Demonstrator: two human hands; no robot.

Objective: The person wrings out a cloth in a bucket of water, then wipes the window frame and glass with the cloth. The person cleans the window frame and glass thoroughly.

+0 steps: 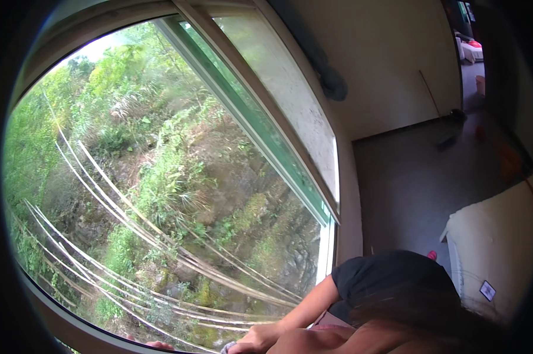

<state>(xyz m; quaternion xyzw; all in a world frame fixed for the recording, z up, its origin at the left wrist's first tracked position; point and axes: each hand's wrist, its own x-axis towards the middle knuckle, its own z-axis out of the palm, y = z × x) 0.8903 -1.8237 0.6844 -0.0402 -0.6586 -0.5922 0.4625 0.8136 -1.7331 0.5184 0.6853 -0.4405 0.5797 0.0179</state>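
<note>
At the bottom edge, my right hand (255, 337) reaches from a black short sleeve towards the lower window frame. A crumpled grey cloth (227, 347) shows at its fingertips, pinched against the frame area. Only a few fingers of my left hand (159, 344) show farther left, at the lower rim of the window frame (94, 329); its palm and whatever it may hold are hidden. Before me is a large window, with a sliding sash (249, 124) set diagonally across it. Outside are a rocky, overgrown slope and several long pale poles (195, 261).
To the right lie a grey floor (399, 186) and a pale-covered table or bed (501, 230) with a phone-like device (487, 290) on it. A dark bundled curtain (333, 84) hangs beside the window. A doorway (472, 66) opens at the upper right.
</note>
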